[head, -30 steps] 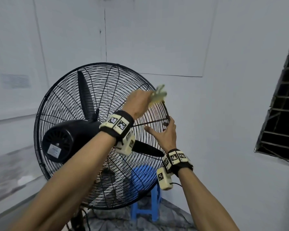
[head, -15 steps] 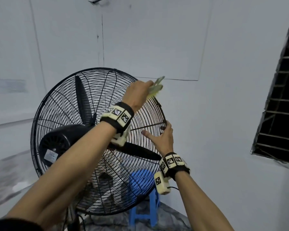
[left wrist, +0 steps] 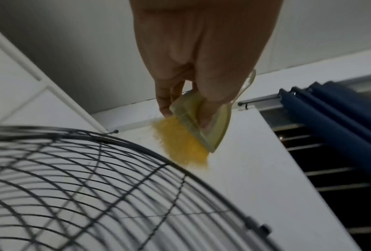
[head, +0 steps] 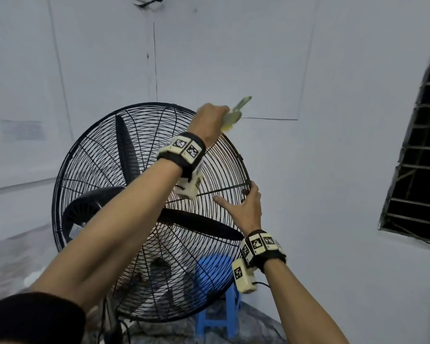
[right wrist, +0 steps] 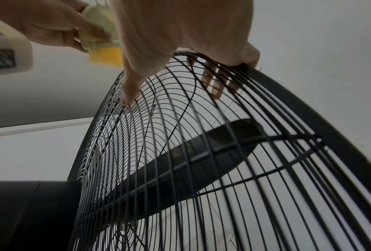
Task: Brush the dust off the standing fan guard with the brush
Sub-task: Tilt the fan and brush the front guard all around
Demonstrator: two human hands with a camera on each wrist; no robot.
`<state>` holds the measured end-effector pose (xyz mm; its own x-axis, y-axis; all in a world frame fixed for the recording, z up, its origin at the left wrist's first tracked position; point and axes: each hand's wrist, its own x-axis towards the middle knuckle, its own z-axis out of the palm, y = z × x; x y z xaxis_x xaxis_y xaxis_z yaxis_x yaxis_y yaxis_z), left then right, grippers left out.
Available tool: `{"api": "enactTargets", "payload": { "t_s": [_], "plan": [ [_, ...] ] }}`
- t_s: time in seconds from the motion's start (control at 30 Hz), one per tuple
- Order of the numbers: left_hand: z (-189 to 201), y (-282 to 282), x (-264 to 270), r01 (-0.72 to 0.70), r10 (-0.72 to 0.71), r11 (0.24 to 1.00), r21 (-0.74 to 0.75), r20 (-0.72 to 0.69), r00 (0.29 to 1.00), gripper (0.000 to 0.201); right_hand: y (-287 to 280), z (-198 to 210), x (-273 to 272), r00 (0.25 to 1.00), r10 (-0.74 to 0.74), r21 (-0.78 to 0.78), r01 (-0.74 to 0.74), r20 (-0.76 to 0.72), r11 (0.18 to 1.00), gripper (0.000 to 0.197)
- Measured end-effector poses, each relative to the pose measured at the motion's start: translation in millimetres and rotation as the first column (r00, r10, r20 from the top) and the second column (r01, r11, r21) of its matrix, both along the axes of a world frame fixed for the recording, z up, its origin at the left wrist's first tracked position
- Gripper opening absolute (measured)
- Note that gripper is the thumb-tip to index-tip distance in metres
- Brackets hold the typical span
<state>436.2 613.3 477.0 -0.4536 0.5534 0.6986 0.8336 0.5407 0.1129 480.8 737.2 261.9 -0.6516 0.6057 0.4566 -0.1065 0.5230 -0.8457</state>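
Note:
A black standing fan with a round wire guard (head: 97, 170) fills the middle of the head view, its rear motor housing (head: 85, 209) facing me. My left hand (head: 210, 120) grips a pale green brush (head: 233, 115) at the guard's upper right rim. In the left wrist view the brush (left wrist: 201, 122) shows yellow bristles (left wrist: 180, 146) just above the rim wire (left wrist: 137, 146). My right hand (head: 243, 207) holds the guard's right rim, thumb on the rear wires. In the right wrist view its fingers (right wrist: 214, 83) curl round the rim (right wrist: 309, 108) to the far side.
A blue plastic stool (head: 216, 306) stands behind the fan, low on the floor. White walls close in behind and to the right. A barred dark window (head: 420, 170) is at the right, with a blue curtain (left wrist: 330, 112) beside it.
My left hand has carried the brush upward along the guard's right rim toward the top. The right hand has kept its hold on the rim. The view has tilted up a little.

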Motion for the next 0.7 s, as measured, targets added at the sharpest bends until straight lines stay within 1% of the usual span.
{"api": "enactTargets", "payload": {
  "t_s": [0.07,0.1,0.17,0.2,0.23,0.3,0.37,0.4,0.43,0.5,0.57,0.6,0.63,0.7],
  "plan": [
    [-12.8,2.3,-3.9,-0.007,0.008,1.0,-0.022,0.037,0.999,0.021,0.6,-0.2,-0.8,1.0,-0.002,-0.003,0.002,0.006,1.0,0.131],
    [-28.4,6.1,0.1,0.031,-0.027,0.998,-0.058,0.065,0.998,0.02,0.9,0.3,-1.3,1.0,-0.001,-0.006,0.001,0.008,1.0,0.132],
    [-60.5,15.9,14.8,0.129,-0.11,0.976,-0.177,0.115,0.987,0.014,-0.6,2.7,-2.8,1.0,0.008,-0.015,-0.008,0.017,1.0,0.137],
    [-70.9,20.4,20.6,0.161,-0.134,0.96,-0.229,0.128,0.983,0.013,-1.7,2.9,-2.8,1.0,0.015,-0.016,-0.014,0.022,1.0,0.14],
    [-71.2,23.9,23.2,0.168,-0.14,0.956,-0.243,0.128,0.982,0.013,-2.5,3.3,-2.6,1.0,0.014,-0.015,-0.014,0.017,1.0,0.143],
    [-51.1,26.5,12.6,0.113,-0.098,0.98,-0.163,0.096,0.991,0.014,-2.5,3.3,-0.7,1.0,0.005,-0.006,-0.005,0.019,1.0,0.144],
    [-22.7,20.1,-5.8,0.006,-0.006,1.0,-0.017,0.0,1.0,0.014,-0.8,1.7,0.8,1.0,-0.002,-0.004,0.002,0.022,1.0,0.139],
    [-11.6,15.0,-14.7,-0.045,0.046,0.999,0.02,-0.043,0.998,0.014,0.0,0.8,1.4,1.0,-0.005,-0.004,0.005,0.021,1.0,0.135],
    [-5.2,12.0,-20.2,-0.076,0.077,0.997,0.009,-0.061,0.995,0.015,0.5,0.5,1.7,1.0,-0.006,-0.002,0.007,0.022,1.0,0.133],
    [-7.2,15.7,-19.6,-0.066,0.064,0.994,-0.083,-0.027,0.998,0.018,0.7,1.6,0.0,1.0,-0.006,0.004,0.006,0.027,1.0,0.132],
    [-17.3,25.3,-5.7,-0.012,0.015,0.97,-0.245,0.011,1.0,0.018,-1.1,3.2,-2.3,1.0,-0.001,0.001,0.001,0.029,1.0,0.133],
    [-19.4,31.2,-1.1,-0.002,0.002,0.951,-0.31,0.002,1.0,0.018,-2.3,4.0,-3.2,1.0,0.003,-0.001,-0.003,0.027,1.0,0.135],
    [-16.6,34.7,4.6,-0.004,0.0,0.941,-0.338,-0.011,1.0,0.018,-3.1,4.0,-3.2,1.0,0.008,0.001,-0.008,0.028,1.0,0.136],
    [-0.4,37.1,6.7,-0.013,0.012,0.953,-0.301,-0.005,1.0,0.019,-2.4,2.4,-1.0,1.0,0.01,0.0,-0.01,0.016,1.0,0.136]
  ]
}}
